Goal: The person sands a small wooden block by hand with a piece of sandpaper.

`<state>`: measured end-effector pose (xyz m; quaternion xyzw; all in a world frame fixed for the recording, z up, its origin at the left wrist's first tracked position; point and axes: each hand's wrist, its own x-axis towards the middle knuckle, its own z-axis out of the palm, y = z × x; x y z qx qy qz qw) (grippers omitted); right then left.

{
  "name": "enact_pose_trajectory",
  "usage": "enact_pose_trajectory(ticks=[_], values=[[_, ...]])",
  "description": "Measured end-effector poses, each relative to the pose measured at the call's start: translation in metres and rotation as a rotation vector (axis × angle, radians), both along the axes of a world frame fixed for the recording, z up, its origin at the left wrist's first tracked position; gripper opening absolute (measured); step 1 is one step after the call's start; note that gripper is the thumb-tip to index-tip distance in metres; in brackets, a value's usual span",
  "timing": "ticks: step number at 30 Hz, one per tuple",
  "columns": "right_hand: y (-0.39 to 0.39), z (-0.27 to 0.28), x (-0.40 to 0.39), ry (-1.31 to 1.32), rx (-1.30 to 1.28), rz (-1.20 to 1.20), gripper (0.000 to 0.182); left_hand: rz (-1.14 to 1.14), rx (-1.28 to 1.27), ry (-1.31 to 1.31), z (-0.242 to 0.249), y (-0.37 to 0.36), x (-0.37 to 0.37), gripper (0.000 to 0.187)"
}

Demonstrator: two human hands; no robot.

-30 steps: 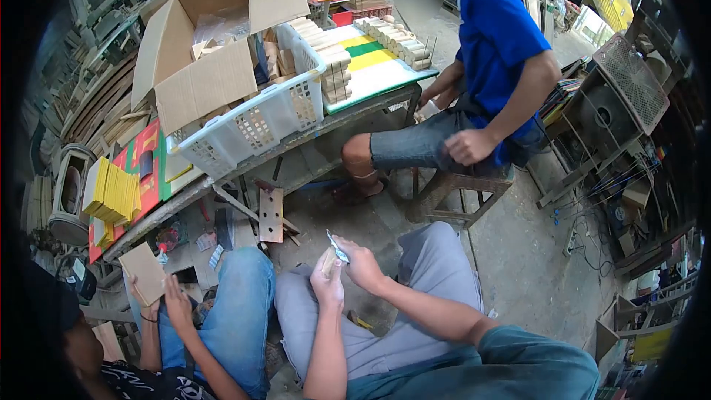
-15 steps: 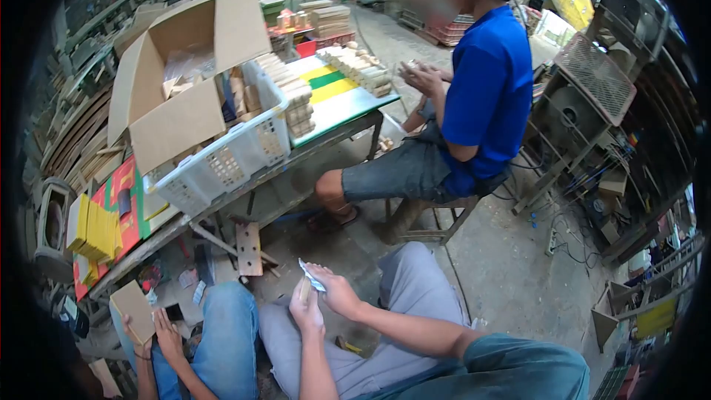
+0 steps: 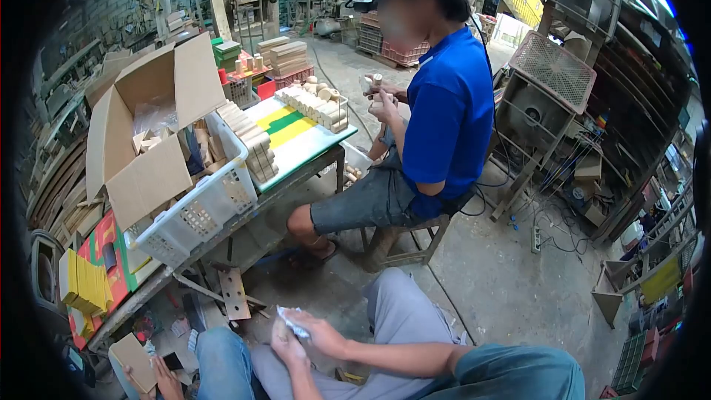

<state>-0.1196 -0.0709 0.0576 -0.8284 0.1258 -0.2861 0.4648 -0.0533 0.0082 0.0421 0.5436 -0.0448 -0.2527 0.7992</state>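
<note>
A: The white basket (image 3: 194, 216), left of the painted table (image 3: 296, 137), looks like perforated plastic, fairly matt.

B: The box (image 3: 141, 133) inside it is plain brown cardboard, and the blocks (image 3: 252, 141) beside it are bare, unfinished wood.

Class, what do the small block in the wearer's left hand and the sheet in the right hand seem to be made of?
Small block: probably bare wood, pale tan and matte. Sheet: probably sandpaper or thin paper, grey-white and bent; too blurred to be sure.

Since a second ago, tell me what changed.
The view tilted up. The co-worker in blue raised both hands from lap and table to hold a wooden piece at chest height. Left hand and right hand still grip a small block with sandpaper.
</note>
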Motion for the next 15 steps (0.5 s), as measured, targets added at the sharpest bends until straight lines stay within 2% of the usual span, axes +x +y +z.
enact_pose_trajectory(ticks=[2,4,6,8,10,11,15], values=[[-0.018,-0.017,0.009,0.165,0.078,-0.008,0.048,-0.022,0.123,-0.230,-0.019,0.004,-0.016,0.030],[-0.009,-0.005,0.006,0.188,0.069,0.000,0.048,0.008,0.106,-0.273,-0.010,0.002,-0.007,0.031],[0.008,0.005,-0.003,-0.002,0.019,0.021,0.044,0.017,0.020,-0.050,-0.006,0.004,0.010,0.039],[0.001,0.009,-0.004,0.001,0.053,-0.018,0.043,0.017,0.029,-0.048,0.000,0.000,-0.003,0.039],[-0.017,-0.009,0.008,0.140,0.080,-0.002,0.059,-0.031,0.045,-0.149,0.003,0.001,-0.019,0.035],[-0.016,-0.009,0.007,0.184,0.072,-0.010,0.059,-0.041,0.080,-0.186,-0.002,0.001,-0.017,0.035],[0.013,0.019,-0.004,0.027,0.021,0.002,0.056,0.017,-0.013,-0.070,-0.001,0.006,0.007,0.044]])
